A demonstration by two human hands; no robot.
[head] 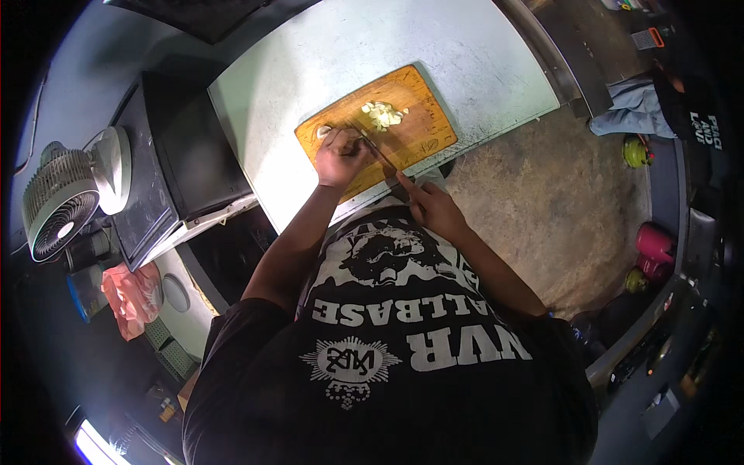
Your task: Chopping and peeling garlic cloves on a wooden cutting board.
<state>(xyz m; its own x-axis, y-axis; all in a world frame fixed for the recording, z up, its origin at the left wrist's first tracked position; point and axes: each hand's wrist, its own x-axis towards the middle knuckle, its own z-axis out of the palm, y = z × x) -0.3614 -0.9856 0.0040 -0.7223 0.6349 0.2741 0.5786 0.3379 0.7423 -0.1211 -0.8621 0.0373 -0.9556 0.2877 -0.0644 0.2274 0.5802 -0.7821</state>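
A wooden cutting board [427,99] lies at an angle along the near edge of the white table. My right hand [436,206] grips a knife [381,156], its index finger stretched along the blade's spine. The blade reaches across the board, its tip close to the fingers of my left hand [343,156]. Those left fingers are curled down on the board, and whatever may be under them is hidden. Beyond the blade sits a small heap of pale cut pieces [383,115], which look like garlic. One whole pale clove [323,132] lies just past my left knuckles.
The white tabletop [465,46] extends beyond the board. To the left stand a dark cabinet [186,145] and a fan [64,203]. Concrete floor [523,215] lies to the right, with gas cylinders [654,250] along its far side. Another person's dark shirt [700,128] shows at far right.
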